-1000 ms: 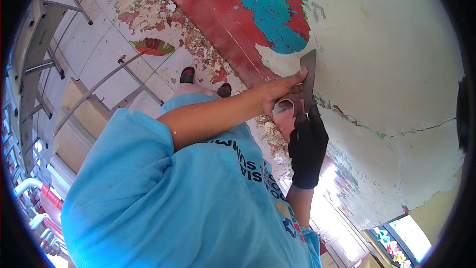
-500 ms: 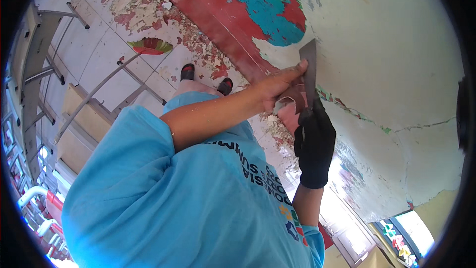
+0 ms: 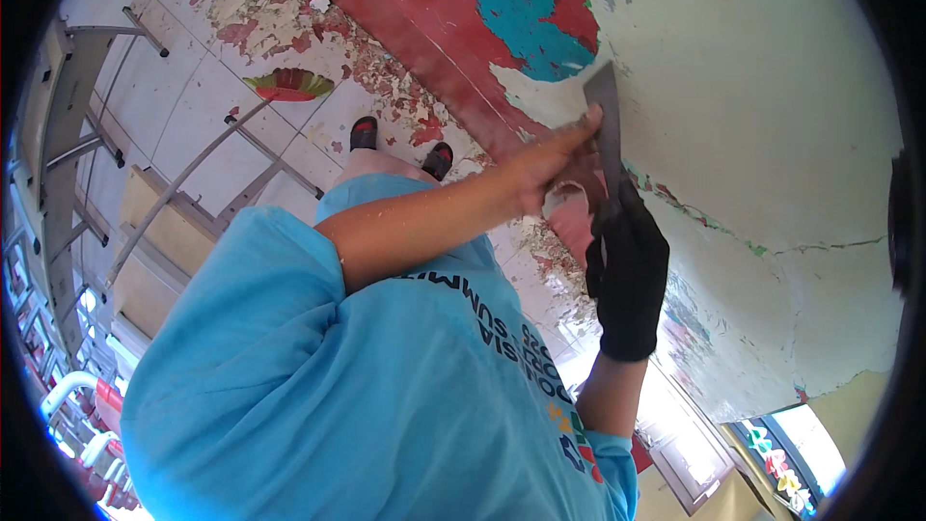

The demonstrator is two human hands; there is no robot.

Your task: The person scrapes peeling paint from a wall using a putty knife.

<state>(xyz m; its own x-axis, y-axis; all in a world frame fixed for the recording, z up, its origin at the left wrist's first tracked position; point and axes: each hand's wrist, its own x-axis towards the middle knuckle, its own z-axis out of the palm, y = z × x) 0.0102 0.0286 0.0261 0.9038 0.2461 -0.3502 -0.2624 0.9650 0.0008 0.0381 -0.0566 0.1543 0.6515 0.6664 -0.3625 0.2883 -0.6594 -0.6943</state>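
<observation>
A flat grey scraper (image 3: 606, 125) lies with its wide blade end against the wall, at the border of blue, red and off-white paint. My right hand (image 3: 629, 275), in a black glove, is closed around its lower end. My bare left hand (image 3: 555, 162) reaches across from the left, its fingertips pressed on the blade; its other fingers are partly hidden. A curled flake of peeled paint (image 3: 571, 195) hangs just below my left hand, beside the scraper. Whether my fingers touch that flake I cannot tell.
The off-white wall (image 3: 752, 87) has a crack (image 3: 830, 246) running right. Paint chips (image 3: 280, 19) litter the tiled floor along the wall. A broom (image 3: 289, 85) with green and red bristles lies at left, near a metal ladder (image 3: 72, 116). Stacked chairs stand at lower left.
Both hands and the scraper have shifted slightly right. The blade's tip has moved a little up along the wall, and the gloved hand has turned a little.
</observation>
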